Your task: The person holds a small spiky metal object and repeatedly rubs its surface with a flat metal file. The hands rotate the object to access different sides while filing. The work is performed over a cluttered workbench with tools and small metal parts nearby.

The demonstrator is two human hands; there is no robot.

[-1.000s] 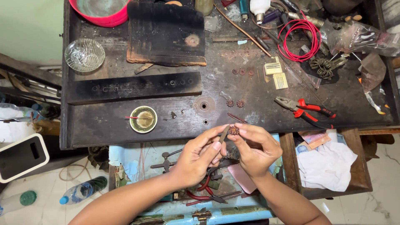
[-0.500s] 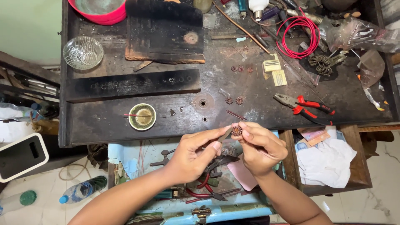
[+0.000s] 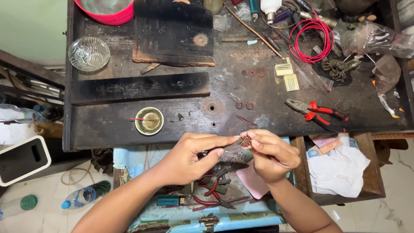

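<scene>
Pinched between right hand [image 3: 272, 156] fingertips, a tiny coppery wire flower [image 3: 246, 141] sits just off the near edge of a dark, scarred bench [image 3: 129, 125], while the left hand [image 3: 189, 157] closes thumb and forefinger on a thin tool [image 3: 235, 144], too small to identify, whose tip meets the piece. An open drawer [image 3: 129, 157] of pliers lies under both hands. Farther back on the bench are a pink basin [image 3: 108, 9], a coil of red wire [image 3: 311, 39], a glass bowl [image 3: 89, 53], red-handled pliers [image 3: 317, 113] and a small round dish [image 3: 149, 121]. Two matching flowers [image 3: 245, 105] lie near the bench's middle. The held piece looks feather-light and springy, its fine loops likely to bend or snag under pressure; it is probably best gripped by its outer rim, lightly, leaving the centre free for the tool.
</scene>
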